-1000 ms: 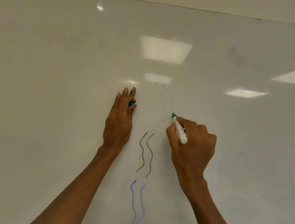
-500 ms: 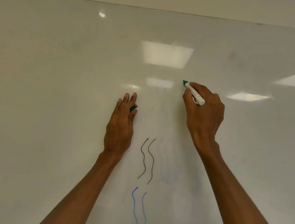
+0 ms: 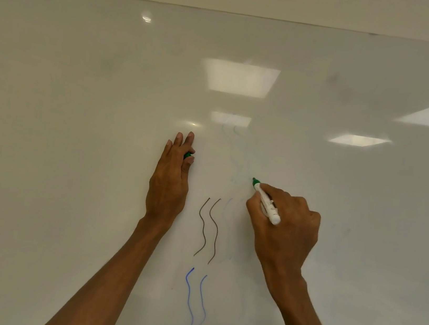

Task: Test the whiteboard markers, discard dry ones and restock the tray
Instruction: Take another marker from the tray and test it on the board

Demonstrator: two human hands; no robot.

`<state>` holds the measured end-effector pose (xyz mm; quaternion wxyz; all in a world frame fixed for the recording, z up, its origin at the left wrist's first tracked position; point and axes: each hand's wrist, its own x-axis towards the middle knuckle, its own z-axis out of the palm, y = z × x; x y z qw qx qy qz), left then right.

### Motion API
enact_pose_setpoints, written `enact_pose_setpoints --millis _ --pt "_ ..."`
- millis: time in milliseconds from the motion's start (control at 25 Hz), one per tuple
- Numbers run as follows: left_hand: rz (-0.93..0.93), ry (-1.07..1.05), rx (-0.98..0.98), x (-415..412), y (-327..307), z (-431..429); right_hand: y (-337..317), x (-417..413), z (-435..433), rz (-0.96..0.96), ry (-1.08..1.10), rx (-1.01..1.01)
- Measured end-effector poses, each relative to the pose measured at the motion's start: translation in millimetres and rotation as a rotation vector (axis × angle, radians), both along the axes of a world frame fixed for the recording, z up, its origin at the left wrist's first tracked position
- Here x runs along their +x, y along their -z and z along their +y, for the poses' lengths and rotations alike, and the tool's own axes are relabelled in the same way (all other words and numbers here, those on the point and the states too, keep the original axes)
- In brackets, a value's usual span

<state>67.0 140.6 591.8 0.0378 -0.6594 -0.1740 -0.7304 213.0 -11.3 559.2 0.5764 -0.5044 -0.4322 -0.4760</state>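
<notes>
**Marker test under way: two colours logged, green on trial**

- **Item 1, green marker (image 3: 268, 204).** We find it in the right hand (image 3: 284, 233), with the fingers (image 3: 294, 204) curled tight round the white barrel. The green nib points up and to the left, at or just off the whiteboard (image 3: 74, 129); we cannot confirm contact.
- **Item 2, green cap (image 3: 188, 155).** It is pinched between thumb and forefinger of the left hand (image 3: 168, 186). The other fingers of that hand lie straight and together against the board.
- **Item 3, dark pair of wavy lines (image 3: 208, 227).** Strong and unbroken, between the two hands. We read this as one marker tested and passed.
- **Item 4, blue pair of wavy lines (image 3: 192, 305).** Below the dark pair; clear, though thinner toward the bottom edge. We take it for a second marker tested, likely serviceable.
- **Item 5, faint greenish traces (image 3: 234, 151).** Above and left of the nib, barely legible. We judge these to be the green marker's output; if so, it looks dry and is a candidate for discard.

**Outstanding:** a verdict on green, recapping, any untested markers, disposal of dry ones, and restocking. The tray and any bin are out of view, so we cannot tell what stock is on hand. We place the task in its testing stage, nearer its beginning than its end.
</notes>
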Motion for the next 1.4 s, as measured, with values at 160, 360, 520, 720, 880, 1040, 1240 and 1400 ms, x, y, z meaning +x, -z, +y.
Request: enact_pose_setpoints --millis 160,360,520,720,880,1040,1240,1400 --pt "0.007 0.008 -0.010 1.0 2.8 2.3 -25.5 16.4 -4.1 0.097 0.044 0.091" --pt "0.004 0.011 -0.022 -1.0 -1.0 -0.9 -74.1 30.7 -11.9 0.054 -0.057 0.055" --pt "0.004 -0.003 -0.012 -2.1 1.3 -2.7 -18.9 24.6 -17.9 0.055 0.031 0.029" --pt "0.011 0.000 -0.015 -0.4 5.2 -1.9 -4.8 28.3 -29.2 0.224 -0.292 0.035" --pt "0.004 0.006 0.002 0.5 2.6 0.7 -18.4 19.2 -26.9 0.230 -0.515 0.096" --pt "0.005 0.030 -0.031 0.8 2.9 -4.6 -24.2 -18.0 -9.4 0.088 -0.519 -0.001" --pt "0.027 0.043 -0.039 -1.0 2.4 -8.4 -65.6 -55.3 27.2 -0.215 -0.268 0.012" --pt "0.030 0.052 -0.039 -2.6 1.3 -8.1 -94.2 -60.5 44.1 -0.201 -0.216 0.001"
